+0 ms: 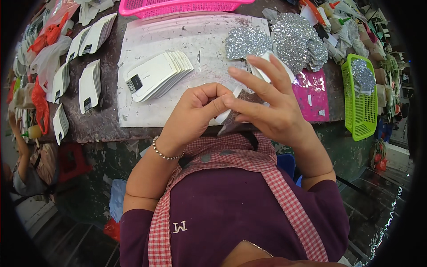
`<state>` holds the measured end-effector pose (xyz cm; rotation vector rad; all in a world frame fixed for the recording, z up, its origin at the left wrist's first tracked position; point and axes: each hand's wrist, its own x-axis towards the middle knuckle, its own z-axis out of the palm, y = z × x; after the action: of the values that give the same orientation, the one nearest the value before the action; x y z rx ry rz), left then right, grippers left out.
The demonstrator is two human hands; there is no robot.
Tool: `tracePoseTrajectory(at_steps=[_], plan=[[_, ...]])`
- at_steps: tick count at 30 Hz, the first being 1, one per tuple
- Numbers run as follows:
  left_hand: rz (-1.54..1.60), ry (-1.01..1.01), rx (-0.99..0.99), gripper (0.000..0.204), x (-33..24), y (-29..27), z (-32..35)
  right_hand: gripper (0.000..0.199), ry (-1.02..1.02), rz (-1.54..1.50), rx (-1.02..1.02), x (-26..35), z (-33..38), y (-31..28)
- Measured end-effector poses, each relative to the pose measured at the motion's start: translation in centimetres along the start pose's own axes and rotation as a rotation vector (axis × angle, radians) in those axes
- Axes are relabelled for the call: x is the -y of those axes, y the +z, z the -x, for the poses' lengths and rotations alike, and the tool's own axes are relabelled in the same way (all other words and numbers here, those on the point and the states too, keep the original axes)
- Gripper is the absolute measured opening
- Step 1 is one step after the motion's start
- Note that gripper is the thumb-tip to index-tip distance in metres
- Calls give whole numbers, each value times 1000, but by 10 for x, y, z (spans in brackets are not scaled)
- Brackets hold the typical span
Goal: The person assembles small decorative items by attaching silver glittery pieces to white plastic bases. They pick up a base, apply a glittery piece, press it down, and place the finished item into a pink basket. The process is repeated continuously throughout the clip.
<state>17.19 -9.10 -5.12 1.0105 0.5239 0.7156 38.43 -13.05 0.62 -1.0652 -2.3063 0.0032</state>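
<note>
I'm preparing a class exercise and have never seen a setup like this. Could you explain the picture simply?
There is no machine here: a person works with two bare hands. The single picture comes from a wide fisheye camera on the head, looking down, so straight edges bend.

The left hand and right hand meet at a small white piece; it is partly hidden, so each hand's exact grip is unclear.

Beyond, a white board lies on the table, bearing a stack of white cards. Silver glittery pieces lie to the right, and a green basket holds more.
</note>
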Motion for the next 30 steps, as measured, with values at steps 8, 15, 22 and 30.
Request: tracePoseTrajectory(at_steps=[8, 15, 22, 30], plan=[[430, -316, 16, 23, 14, 3, 12, 12, -205, -222, -90, 0, 9, 18], [-450, 214, -161, 27, 11, -16, 29, 16, 134, -341, 118, 2, 18, 18], [-566, 192, -389, 18, 11, 0, 40, 68, 543, -724, -354, 18, 12, 45], [-954, 472, -316, 14, -16, -36, 26, 50, 1027, -1741, -434, 23, 37, 67]])
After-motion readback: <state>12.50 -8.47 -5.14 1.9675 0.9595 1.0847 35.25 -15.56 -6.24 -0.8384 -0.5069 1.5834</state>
